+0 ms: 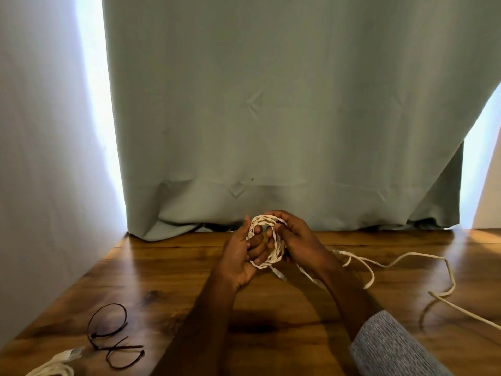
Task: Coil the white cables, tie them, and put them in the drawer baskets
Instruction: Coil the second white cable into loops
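Curtain: grey-green, hangs across the far side, hem bunched on the table's far edge. Bright light shows at both of its sides.

Table: brown wood, glossy, fills the near half of the view.

Sleeve: grey knit, covers the right forearm at near right; left forearm is bare.

Loose cable: white, trails from under the right hand across the right side of the table, bends back and runs off the near right edge.

Left hand: raised above the table centre, fingers curled through the coil's opening, thumb up along its left side. Gripping the coil.

Right hand: fingers curled over the coil's top and right side. Gripping the coil.

Coil: white cable wound into a small ring of several turns, held between both hands above the table, just in front of the curtain hem. A plug end hangs below it.

2nd cable: white, bundled at near left corner, partly out of view.

Ties: thin dark loops lying on the table just right of the 2nd cable; count unclear.
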